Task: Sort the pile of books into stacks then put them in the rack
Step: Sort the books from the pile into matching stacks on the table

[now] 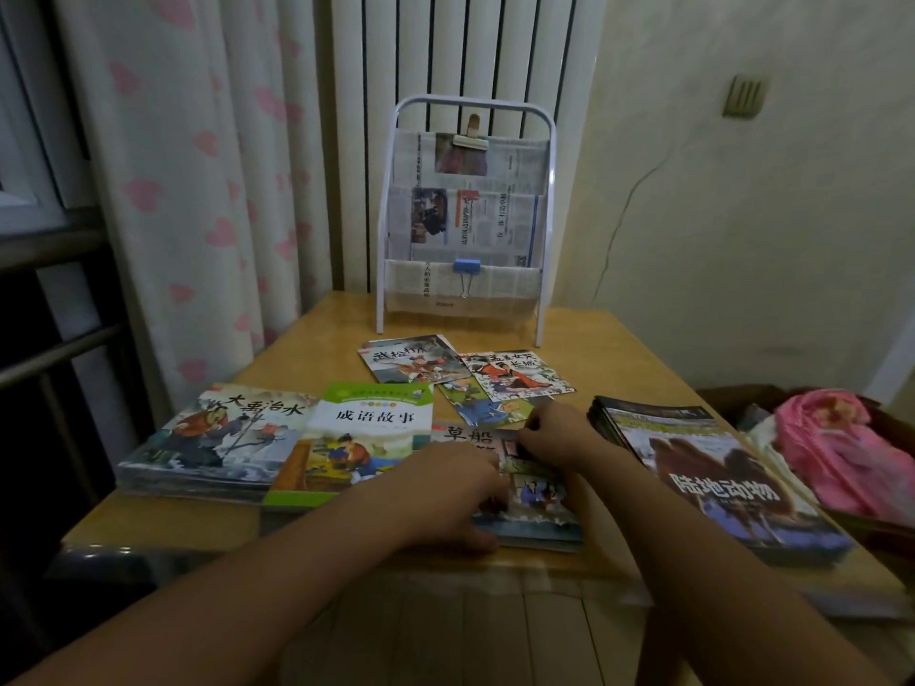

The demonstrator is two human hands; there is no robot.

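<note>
Rack (465, 215) behind books (356, 438)
</note>
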